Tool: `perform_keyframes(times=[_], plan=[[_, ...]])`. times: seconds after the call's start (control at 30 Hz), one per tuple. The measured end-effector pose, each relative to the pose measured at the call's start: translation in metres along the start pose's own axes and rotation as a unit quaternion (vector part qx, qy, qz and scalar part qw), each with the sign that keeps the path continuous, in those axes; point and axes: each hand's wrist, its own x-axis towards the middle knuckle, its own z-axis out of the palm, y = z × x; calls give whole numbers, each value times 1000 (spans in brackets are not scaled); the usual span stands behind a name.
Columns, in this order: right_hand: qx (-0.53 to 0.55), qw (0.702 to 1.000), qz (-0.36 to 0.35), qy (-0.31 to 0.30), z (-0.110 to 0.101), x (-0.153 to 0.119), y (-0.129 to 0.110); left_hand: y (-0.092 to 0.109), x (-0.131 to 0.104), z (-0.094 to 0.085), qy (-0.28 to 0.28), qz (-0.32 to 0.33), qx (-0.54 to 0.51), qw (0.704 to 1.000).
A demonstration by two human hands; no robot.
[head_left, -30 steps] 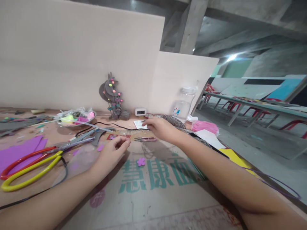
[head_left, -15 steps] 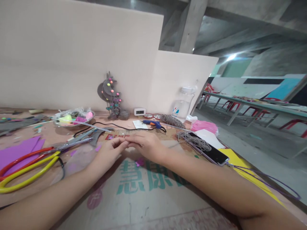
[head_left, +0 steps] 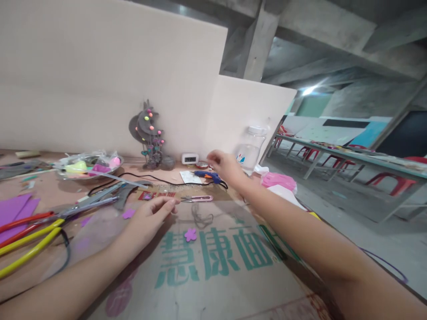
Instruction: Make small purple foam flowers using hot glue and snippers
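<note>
My left hand rests on the cardboard sheet printed with green characters. Its fingertips are pressed together beside pink thread snips, and I see nothing in them. A loose grey thread loop and a purple foam flower lie just right of it. My right hand is lifted at the back of the table, above a blue glue gun with a black cord. Its fingers are curled and blurred, so what they hold is unclear.
Large scissors with red and yellow handles and purple foam sheets lie at the left. A plastic dish of coloured bits, a grey felt ornament, a small white clock, a clear jar and pink cloth line the back.
My right hand came back from the glue gun area to meet the left hand's fingertips, then rose toward the back of the table again. The left hand stayed put.
</note>
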Motion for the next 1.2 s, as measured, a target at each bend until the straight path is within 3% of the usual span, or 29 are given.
perform_keyframes(times=[0.17,0.33,0.53,0.8,1.0,1.2], plan=[[-80,990,110,-29,-3,64,68,-2,1,2,-27,-37,-33,998],[-108,985,131,-5,3,84,96,-3,-1,2,-45,-65,-35,996],[-106,988,114,17,-7,60,82,-4,0,2,-53,-57,-22,997],[-113,985,89,-99,-6,-2,41,2,-8,4,-67,-22,29,997],[-85,966,158,-185,15,-2,42,6,-12,4,-88,2,59,994],[-3,959,230,-163,28,-2,53,11,-13,4,-103,9,97,990]])
